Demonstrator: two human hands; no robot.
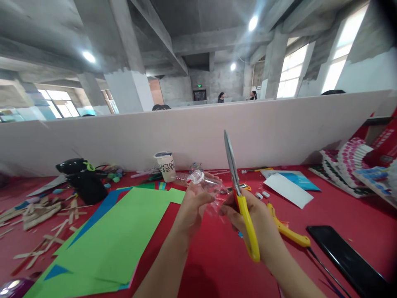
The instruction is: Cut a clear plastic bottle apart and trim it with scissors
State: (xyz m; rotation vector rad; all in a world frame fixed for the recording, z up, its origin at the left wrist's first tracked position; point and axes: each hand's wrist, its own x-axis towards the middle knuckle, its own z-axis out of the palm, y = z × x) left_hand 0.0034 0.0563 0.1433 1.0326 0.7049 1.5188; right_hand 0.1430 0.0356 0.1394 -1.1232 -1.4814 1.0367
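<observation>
My left hand (pixel 194 207) is closed round a clear plastic bottle (pixel 215 188), its white-rimmed neck showing above my thumb. The lower part of the bottle is hard to make out because it is see-through. In my right hand (pixel 259 213) is a pair of scissors (pixel 247 227) with yellow handles, the blades pointing upward and away from the plastic. The fingertips of my right hand are at the bottle's right side; whether they pinch its edge I cannot tell.
Green paper sheets (pixel 120 231) lie left, near a black bottle (pixel 83 180) and wooden sticks (pixel 51 240). A printed cup (pixel 166 167) stands by the white partition (pixel 192 132). On the right are a yellow glue gun (pixel 291 234), a phone (pixel 344 256) and white paper (pixel 288 189).
</observation>
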